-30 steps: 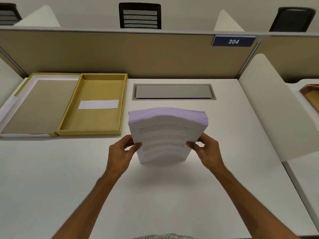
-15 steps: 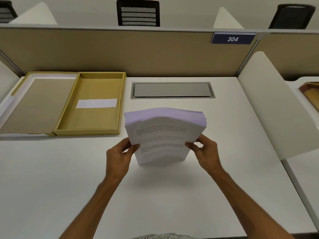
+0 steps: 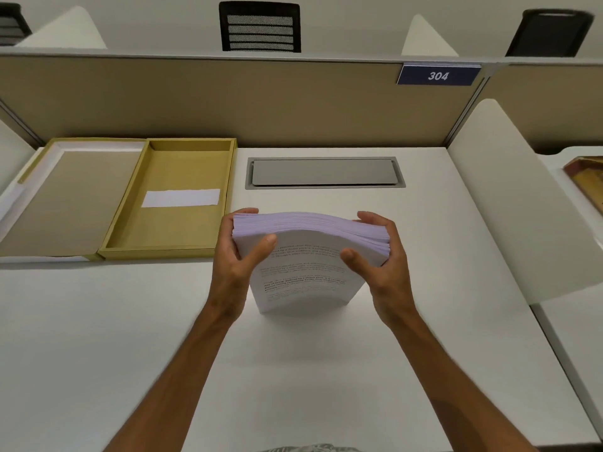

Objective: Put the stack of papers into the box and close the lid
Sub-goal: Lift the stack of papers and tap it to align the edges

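On the far partition, "304" is read on a blue sign (image 3: 438, 75). Upright on the desk (image 3: 326, 370), its printed face turned near, the stack of papers (image 3: 306, 275) is gripped at its top corners by the left hand (image 3: 236, 259) and right hand (image 3: 380, 259); its text is illegible.

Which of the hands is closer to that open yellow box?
Left. The left hand grips the paper stack's left edge, just beside the box; the right hand holds the far right edge.

Even, soft overhead light — faint shadows, wide-angle bowing and slight blur at edges.
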`<move>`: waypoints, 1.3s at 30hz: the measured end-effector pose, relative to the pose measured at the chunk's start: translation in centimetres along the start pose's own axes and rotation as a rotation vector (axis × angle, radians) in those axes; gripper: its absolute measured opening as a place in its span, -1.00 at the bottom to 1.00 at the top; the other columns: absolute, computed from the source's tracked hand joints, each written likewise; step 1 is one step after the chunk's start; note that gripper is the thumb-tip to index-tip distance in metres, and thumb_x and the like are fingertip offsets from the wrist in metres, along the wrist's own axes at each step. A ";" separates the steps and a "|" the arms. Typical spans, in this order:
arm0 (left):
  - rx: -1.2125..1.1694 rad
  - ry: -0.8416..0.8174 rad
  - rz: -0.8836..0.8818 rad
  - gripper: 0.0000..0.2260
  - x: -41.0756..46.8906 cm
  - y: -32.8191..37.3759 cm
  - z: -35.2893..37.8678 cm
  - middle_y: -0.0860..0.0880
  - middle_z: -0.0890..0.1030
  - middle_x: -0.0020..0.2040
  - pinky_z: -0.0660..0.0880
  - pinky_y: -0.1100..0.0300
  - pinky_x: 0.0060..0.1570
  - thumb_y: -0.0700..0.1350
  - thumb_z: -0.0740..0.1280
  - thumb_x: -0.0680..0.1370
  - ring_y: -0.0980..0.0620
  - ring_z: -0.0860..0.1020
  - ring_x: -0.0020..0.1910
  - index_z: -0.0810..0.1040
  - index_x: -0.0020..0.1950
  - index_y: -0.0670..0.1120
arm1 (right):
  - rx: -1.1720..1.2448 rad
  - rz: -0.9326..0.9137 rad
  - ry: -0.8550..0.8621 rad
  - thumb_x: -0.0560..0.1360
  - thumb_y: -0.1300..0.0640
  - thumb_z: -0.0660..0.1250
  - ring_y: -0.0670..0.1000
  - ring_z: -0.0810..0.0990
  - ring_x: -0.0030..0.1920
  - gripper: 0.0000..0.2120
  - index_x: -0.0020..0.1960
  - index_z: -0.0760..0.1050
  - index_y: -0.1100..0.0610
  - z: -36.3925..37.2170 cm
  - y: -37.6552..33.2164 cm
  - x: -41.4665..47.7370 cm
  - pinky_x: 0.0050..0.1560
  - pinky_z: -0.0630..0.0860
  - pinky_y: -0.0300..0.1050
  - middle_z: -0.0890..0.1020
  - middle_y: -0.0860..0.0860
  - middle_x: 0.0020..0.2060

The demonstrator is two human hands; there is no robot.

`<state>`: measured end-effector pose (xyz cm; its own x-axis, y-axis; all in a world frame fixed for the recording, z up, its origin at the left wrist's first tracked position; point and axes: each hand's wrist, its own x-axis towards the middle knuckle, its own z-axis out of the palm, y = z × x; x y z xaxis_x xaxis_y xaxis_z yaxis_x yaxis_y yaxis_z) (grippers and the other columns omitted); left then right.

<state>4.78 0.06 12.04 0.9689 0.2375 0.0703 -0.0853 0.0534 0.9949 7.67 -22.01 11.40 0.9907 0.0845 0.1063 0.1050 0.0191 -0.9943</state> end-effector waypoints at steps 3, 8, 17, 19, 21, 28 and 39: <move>-0.040 0.010 -0.023 -0.44 0.4 -0.2 0.2 0.01 0.58 -0.04 0.52 0.28 -0.19 0.12 0.39 0.38 0.12 0.59 -0.10 0.39 0.28 -0.12 | 0.009 0.009 0.043 0.26 -0.13 0.52 0.01 0.61 0.06 -0.30 0.30 0.40 0.10 0.4 0.0 0.3 -0.08 0.58 -0.19 0.53 0.06 0.12; -0.080 0.138 -0.023 -0.58 0.6 0.0 1.4 0.10 0.56 -0.18 0.47 0.34 -0.27 0.26 0.20 0.45 0.17 0.56 -0.19 0.49 0.04 -0.07 | 0.075 0.037 0.098 0.36 -0.37 0.35 -0.12 0.62 -0.14 -0.29 0.19 0.44 0.21 0.8 -0.2 0.8 -0.21 0.54 -0.24 0.59 -0.03 -0.08; -0.014 0.304 -0.081 -0.73 1.0 -0.1 2.4 0.05 0.57 -0.10 0.44 0.33 -0.34 0.10 0.18 0.51 0.19 0.55 -0.22 0.56 0.07 0.03 | 0.093 0.107 0.332 0.54 -0.05 0.17 0.04 0.48 -0.21 -0.66 -0.15 0.51 0.21 2.7 -0.7 1.7 -0.17 0.35 0.00 0.55 0.07 -0.24; 0.000 0.310 -0.083 -0.73 1.1 0.2 2.6 -0.02 0.57 -0.13 0.41 0.26 -0.31 0.10 0.16 0.51 0.10 0.53 -0.19 0.59 -0.09 0.01 | 0.062 0.117 0.367 0.53 -0.03 0.16 -0.03 0.54 -0.16 -0.71 -0.06 0.57 0.13 2.8 -0.7 1.8 -0.17 0.40 -0.05 0.62 -0.02 -0.16; 0.006 0.334 -0.108 -0.73 1.4 0.3 2.8 -0.07 0.56 -0.16 0.38 0.16 -0.28 0.10 0.15 0.52 0.03 0.51 -0.18 0.57 -0.17 -0.01 | 0.044 0.119 0.377 0.52 -0.04 0.15 -0.05 0.56 -0.11 -0.71 -0.03 0.60 0.08 2.9 -0.8 1.9 -0.15 0.43 -0.06 0.65 -0.05 -0.10; 0.061 0.359 -0.136 -0.71 1.6 -0.2 2.6 0.15 0.49 -0.37 0.40 0.37 -0.43 0.16 0.14 0.56 0.24 0.51 -0.37 0.42 -0.14 -0.03 | 0.072 0.177 0.316 0.51 -0.06 0.17 0.07 0.65 0.00 -0.69 -0.02 0.67 0.00 3.1 -1.0 2.3 -0.07 0.54 0.06 0.70 0.00 0.00; 0.030 0.337 -0.136 -0.69 1.5 0.1 2.9 0.04 0.50 -0.31 0.39 0.27 -0.36 0.17 0.14 0.54 0.17 0.51 -0.33 0.45 -0.20 -0.03 | 0.063 0.178 0.281 0.48 -0.07 0.13 -0.01 0.57 -0.20 -0.68 -0.21 0.62 0.01 2.8 -1.4 2.2 -0.18 0.45 -0.03 0.66 -0.06 -0.25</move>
<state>6.88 -2.36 12.50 0.8393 0.5369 -0.0858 0.0512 0.0790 0.9956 9.47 -19.04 13.05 0.9789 -0.1859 -0.0842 -0.0681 0.0912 -0.9935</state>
